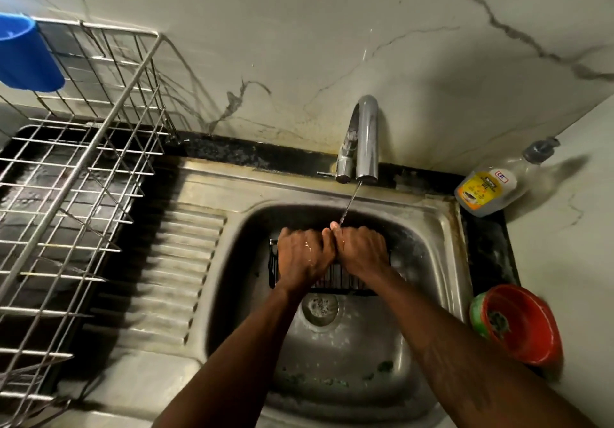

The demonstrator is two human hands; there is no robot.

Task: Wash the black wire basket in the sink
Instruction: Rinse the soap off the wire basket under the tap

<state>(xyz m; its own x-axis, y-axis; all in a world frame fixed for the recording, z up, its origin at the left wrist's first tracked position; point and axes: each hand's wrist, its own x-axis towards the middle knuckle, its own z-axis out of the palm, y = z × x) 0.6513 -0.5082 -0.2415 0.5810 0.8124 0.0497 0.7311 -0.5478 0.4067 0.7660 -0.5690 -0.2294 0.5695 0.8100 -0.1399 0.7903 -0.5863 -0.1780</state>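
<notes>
Two hands, left [304,254] and right [362,249], gripping black wire basket [335,278] far rim, sink [435,261] back wall close

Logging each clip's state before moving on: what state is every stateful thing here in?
Tap: running, thin stream landing where the hands meet.
Black wire basket: in the sink, held under the stream.
Left hand: fingers curled over the basket's far rim.
Right hand: same grip, touching the left hand.
Drain: unplugged, foamy.
Soap bottle: pump cap on.
</notes>
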